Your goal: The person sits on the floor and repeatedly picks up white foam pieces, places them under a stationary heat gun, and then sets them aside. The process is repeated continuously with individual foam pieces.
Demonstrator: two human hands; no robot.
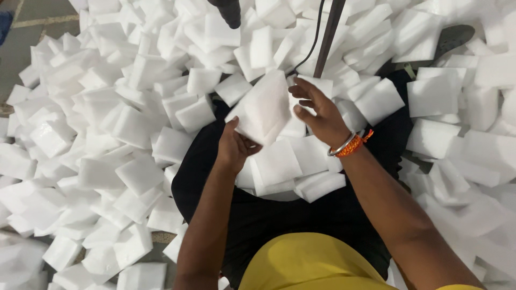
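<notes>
**Two hands on a foam block above the lap**

Head view. The left hand (232, 147) is closed on the lower corner of a white rectangular block of soft foam (262, 110), thumb on top and fingers beneath. The right hand (318, 114) is half open, its fingers curled against the block's right edge without clamping it. The block is tilted and raised just above a small stack of similar white foam pieces (293, 166) resting on the person's lap, which is covered in black cloth (279, 215). A wide heap of loose white foam blocks (107, 145) surrounds the person on the floor. A dark upright rod with a black cable (329, 32) stands just beyond the hands. An orange thread and metal bangle (350, 145) circle the right wrist. Judgement: a light pinch at edges and corners seems best, since so soft a block would probably dent under firm pressure.
</notes>
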